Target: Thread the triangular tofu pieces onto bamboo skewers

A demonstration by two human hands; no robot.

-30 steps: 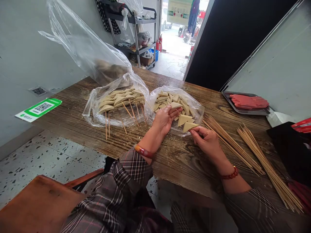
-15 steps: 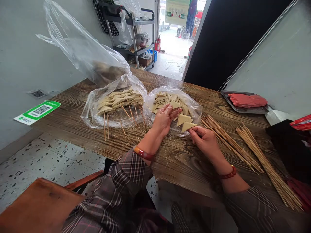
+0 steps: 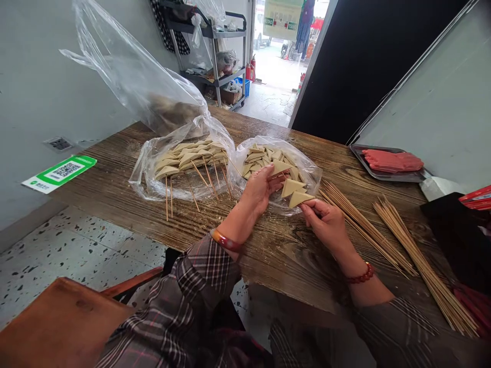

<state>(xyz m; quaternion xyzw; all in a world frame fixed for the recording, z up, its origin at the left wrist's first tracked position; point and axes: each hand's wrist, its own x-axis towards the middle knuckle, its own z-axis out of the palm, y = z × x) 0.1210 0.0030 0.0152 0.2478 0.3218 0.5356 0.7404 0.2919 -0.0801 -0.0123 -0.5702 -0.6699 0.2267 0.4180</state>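
Observation:
My left hand [image 3: 259, 190] is closed on a beige triangular tofu slice [image 3: 281, 167], held between thumb and fingers, with a short bit of thin skewer showing beside its fingers. My right hand [image 3: 326, 220] pinches the lower corner of another triangular tofu slice [image 3: 299, 199]. Between the two hands a third slice [image 3: 292, 188] lines up with them; how far the skewer runs through these slices is hidden. Just behind, a clear plastic bag [image 3: 312, 168] lies spread under a pile of loose slices [image 3: 256, 157]. Left of it, skewered slices [image 3: 192, 153] are stacked on more plastic.
Two bundles of bamboo skewers, a nearer-middle one [image 3: 364, 227] and a right one [image 3: 422, 266], lie on the wooden table [image 3: 276, 266]. A dark tray [image 3: 391, 176] with pink food [image 3: 393, 160] stands back right. A green QR card [image 3: 59, 174] sits at the left edge.
The view has shifted very slightly. Both hands keep nearly the same pose and hold on the slices.

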